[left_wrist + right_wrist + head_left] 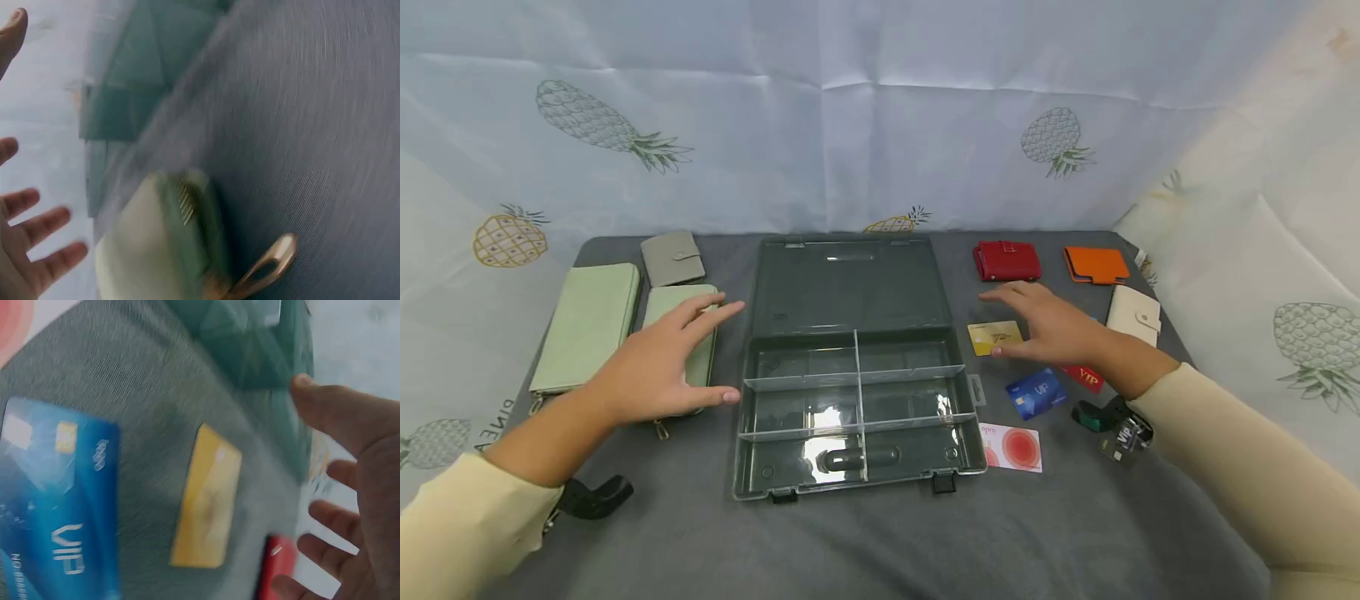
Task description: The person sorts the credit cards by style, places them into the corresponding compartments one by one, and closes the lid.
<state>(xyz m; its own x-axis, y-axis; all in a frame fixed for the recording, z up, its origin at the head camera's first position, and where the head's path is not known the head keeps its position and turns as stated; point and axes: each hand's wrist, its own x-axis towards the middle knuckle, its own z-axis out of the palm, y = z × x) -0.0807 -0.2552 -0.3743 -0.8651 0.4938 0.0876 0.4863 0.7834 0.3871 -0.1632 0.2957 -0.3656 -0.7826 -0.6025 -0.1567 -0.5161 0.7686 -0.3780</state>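
Note:
An open grey plastic organiser case [852,379] with empty compartments lies in the middle of the grey cloth. My left hand [666,358] hovers with spread fingers [37,231] over a pale green zip wallet [698,354] [165,244] just left of the case, holding nothing. My right hand [1052,325] [350,487] hovers open to the right of the case, above a gold card [995,337] [206,497]. A blue VIP card [1036,392] [59,500] and a red VIP card [1084,377] lie beside it.
A long green wallet [587,325] and small grey wallet [673,257] lie at the left. Red [1007,260], orange [1096,264] and cream [1135,314] wallets sit at the back right. A white card with a red circle [1011,447] lies by the case's front corner. Pineapple-print sheets surround the table.

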